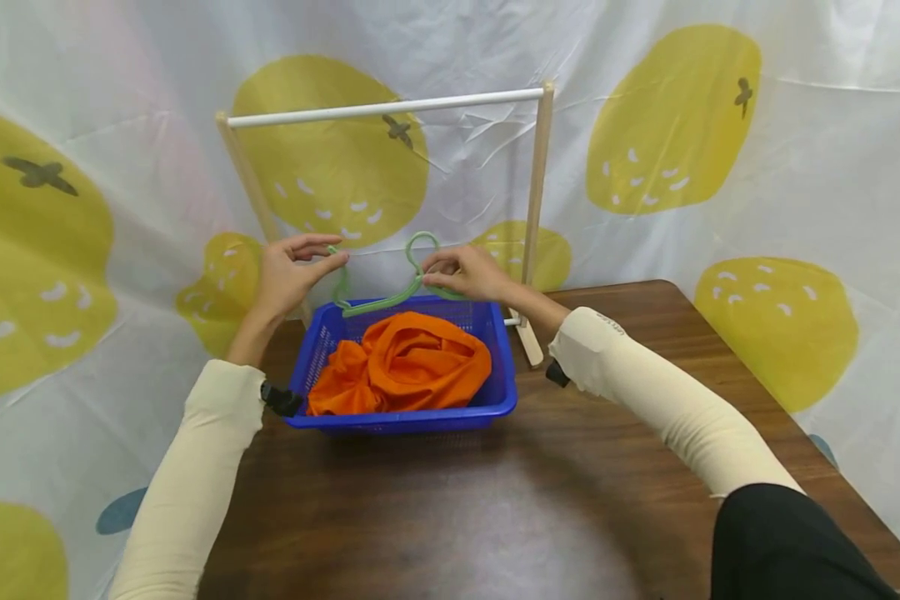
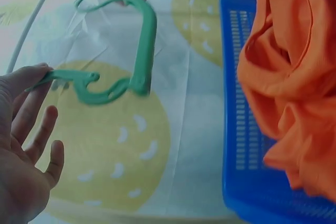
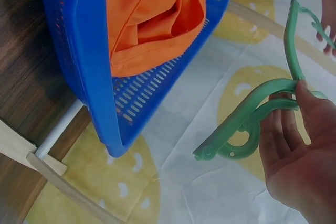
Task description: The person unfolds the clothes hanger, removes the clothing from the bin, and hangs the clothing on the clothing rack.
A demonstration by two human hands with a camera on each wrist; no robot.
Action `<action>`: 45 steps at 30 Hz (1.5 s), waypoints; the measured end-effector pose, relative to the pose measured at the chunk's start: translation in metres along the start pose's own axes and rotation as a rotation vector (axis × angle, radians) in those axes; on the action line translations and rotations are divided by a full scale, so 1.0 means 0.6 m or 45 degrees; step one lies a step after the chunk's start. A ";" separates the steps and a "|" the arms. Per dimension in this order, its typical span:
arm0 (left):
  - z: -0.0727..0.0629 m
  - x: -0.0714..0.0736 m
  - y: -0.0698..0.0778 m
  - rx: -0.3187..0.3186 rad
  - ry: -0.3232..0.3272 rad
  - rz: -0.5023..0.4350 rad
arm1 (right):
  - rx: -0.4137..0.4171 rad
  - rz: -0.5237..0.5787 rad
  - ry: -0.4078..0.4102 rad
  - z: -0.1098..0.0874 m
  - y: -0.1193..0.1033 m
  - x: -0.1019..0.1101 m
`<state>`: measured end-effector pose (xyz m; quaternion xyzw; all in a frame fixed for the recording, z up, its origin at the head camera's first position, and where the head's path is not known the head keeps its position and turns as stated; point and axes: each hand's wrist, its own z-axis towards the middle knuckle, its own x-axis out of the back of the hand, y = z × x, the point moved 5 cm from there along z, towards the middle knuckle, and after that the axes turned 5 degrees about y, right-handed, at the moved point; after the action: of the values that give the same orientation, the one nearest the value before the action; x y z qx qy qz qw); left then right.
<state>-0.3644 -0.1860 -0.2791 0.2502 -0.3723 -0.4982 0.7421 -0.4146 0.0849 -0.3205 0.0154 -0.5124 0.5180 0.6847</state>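
A: What to make of the left hand (image 1: 291, 271)?

B: Pinching one thin end of a green hanger (image 1: 381, 306) between thumb and fingertip, remaining fingers loosely spread; cut off at the side in the right wrist view

A: And of the right hand (image 1: 468, 271)?

B: Gripping the same hanger close to the base of its hook (image 1: 421, 236); partly hidden there, with just a sliver of green showing below the fingers in the head view

A: Where, exactly, that hanger?

B: Between both hands, over the far rim of a blue basket (image 1: 420, 420); hard to tell whether touching that rim

A: And below the hands?

B: In the basket, nearer the body than either hand, orange cloth (image 1: 431, 362), bunched up; too crumpled to make out as any particular garment, and cut off in both wrist views

A: Beyond the hands?

B: Higher up and behind, a white rail (image 1: 386, 109) on wooden posts (image 1: 537, 183); on the left-hand side, lost lower down behind the hand and basket. Under everything, a brown table (image 1: 570, 475), cut off at the bottom edge
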 end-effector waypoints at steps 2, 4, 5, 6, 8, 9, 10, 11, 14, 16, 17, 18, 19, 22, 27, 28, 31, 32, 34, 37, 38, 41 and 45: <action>-0.006 0.016 0.011 0.006 0.012 -0.016 | -0.001 -0.024 0.013 -0.001 0.001 0.003; -0.014 0.031 0.018 0.000 0.021 -0.038 | -0.010 -0.044 0.017 -0.002 0.003 0.006; -0.016 0.037 0.017 -0.002 0.026 -0.049 | -0.014 -0.053 0.019 -0.002 0.005 0.007; -0.019 0.044 0.016 -0.007 0.028 -0.058 | -0.016 -0.060 0.019 -0.003 0.005 0.008; -0.026 0.054 0.011 -0.011 0.034 -0.075 | -0.015 -0.069 0.016 -0.004 0.005 0.010; -0.029 0.058 0.008 -0.009 0.038 -0.072 | -0.014 -0.075 0.016 -0.005 0.005 0.011; -0.033 0.062 0.005 -0.005 0.042 -0.066 | -0.013 -0.081 0.017 -0.006 0.005 0.012; -0.037 0.065 0.000 0.001 0.043 -0.058 | -0.013 -0.086 0.019 -0.006 0.005 0.013; -0.050 0.074 -0.010 0.018 0.044 -0.018 | -0.016 -0.100 0.029 -0.008 0.005 0.015; -0.059 0.080 -0.018 0.027 0.041 0.002 | -0.021 -0.101 0.031 -0.008 0.005 0.016; -0.064 0.082 -0.022 0.028 0.041 0.014 | -0.024 -0.100 0.032 -0.008 0.005 0.015; -0.068 0.084 -0.026 0.031 0.039 0.020 | -0.027 -0.100 0.033 -0.008 0.005 0.015; -0.072 0.085 -0.029 0.036 0.035 0.024 | -0.029 -0.101 0.033 -0.008 0.007 0.014; -0.082 0.090 -0.038 0.048 0.030 0.039 | -0.036 -0.103 0.034 -0.007 0.010 0.012; -0.093 0.096 -0.050 0.064 0.019 0.047 | -0.050 -0.108 0.053 -0.007 0.012 0.012; -0.095 0.097 -0.052 0.067 0.017 0.051 | -0.051 -0.104 0.059 -0.006 0.012 0.013; -0.102 0.100 -0.055 0.077 0.011 0.064 | -0.052 -0.090 0.077 -0.004 0.009 0.016; -0.105 0.101 -0.056 0.083 0.008 0.069 | -0.050 -0.085 0.081 -0.003 0.008 0.017; -0.110 0.102 -0.059 0.099 -0.003 0.068 | -0.046 -0.081 0.090 -0.001 0.006 0.018; -0.115 0.103 -0.067 0.118 -0.021 0.059 | -0.044 -0.080 0.095 0.001 0.006 0.017; -0.117 0.103 -0.069 0.119 -0.026 0.057 | -0.048 -0.079 0.095 0.002 0.006 0.016; -0.118 0.102 -0.086 0.124 -0.033 0.062 | -0.054 -0.073 0.094 0.001 0.006 0.015; -0.112 0.099 -0.125 0.120 -0.032 0.095 | -0.047 -0.060 0.097 -0.001 0.005 0.015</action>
<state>-0.3387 -0.2694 -0.3571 0.2643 -0.4137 -0.4553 0.7428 -0.4168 0.0929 -0.3156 -0.0049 -0.4948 0.4925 0.7159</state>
